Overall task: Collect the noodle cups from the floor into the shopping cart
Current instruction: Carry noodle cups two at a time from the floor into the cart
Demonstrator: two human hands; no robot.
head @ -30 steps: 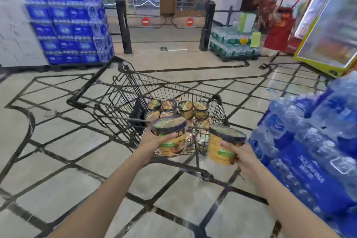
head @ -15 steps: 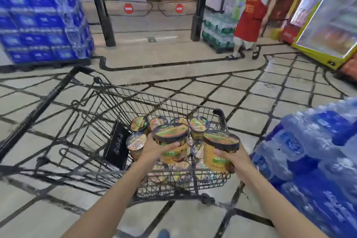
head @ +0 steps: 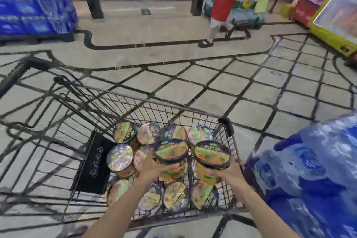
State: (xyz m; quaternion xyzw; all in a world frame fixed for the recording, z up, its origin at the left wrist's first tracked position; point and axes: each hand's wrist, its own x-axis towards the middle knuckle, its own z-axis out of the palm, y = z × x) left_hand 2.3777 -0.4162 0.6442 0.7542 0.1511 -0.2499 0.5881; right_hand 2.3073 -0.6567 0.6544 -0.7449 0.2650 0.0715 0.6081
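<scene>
Black wire is forming the shopping cart [head: 193, 118], and both hands are hovering over its basket. The left hand [head: 152, 167] is keeping its grip clamped round a noodle cup [head: 171, 157], upright, fingers curling round its side. The right hand [head: 225, 171] is clamping its grip on a second noodle cup [head: 212, 155], just right of the first. Below and beyond both grips, more noodle cups [head: 124, 132] are sitting packed together on the basket floor. Right of the right grip, blue water packs [head: 313, 179] are standing beside the cart.
</scene>
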